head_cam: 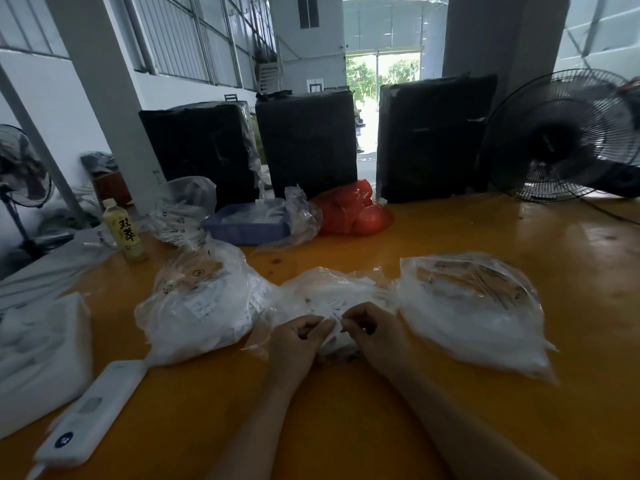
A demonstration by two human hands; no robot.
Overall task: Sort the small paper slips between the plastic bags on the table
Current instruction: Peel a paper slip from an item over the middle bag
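Observation:
Three clear plastic bags of white paper slips lie in a row on the orange table (pixel 433 393). The left bag (pixel 201 306) and the right bag (pixel 474 306) are full. Between them, the middle bag (pixel 329 292) lies open with loose slips on top. My left hand (pixel 296 337) and my right hand (pixel 372 334) meet at the near edge of the middle bag, fingers curled, both pinching a small white paper slip (pixel 334 322) between them.
A white power bank (pixel 91 414) and a white foam block (pixel 38 355) lie at the near left. Further back stand a drink bottle (pixel 121 230), another clear bag (pixel 180 213), a blue tray (pixel 246 225), a red bag (pixel 353 209), black wrapped boxes (pixel 308 143) and a fan (pixel 564 136).

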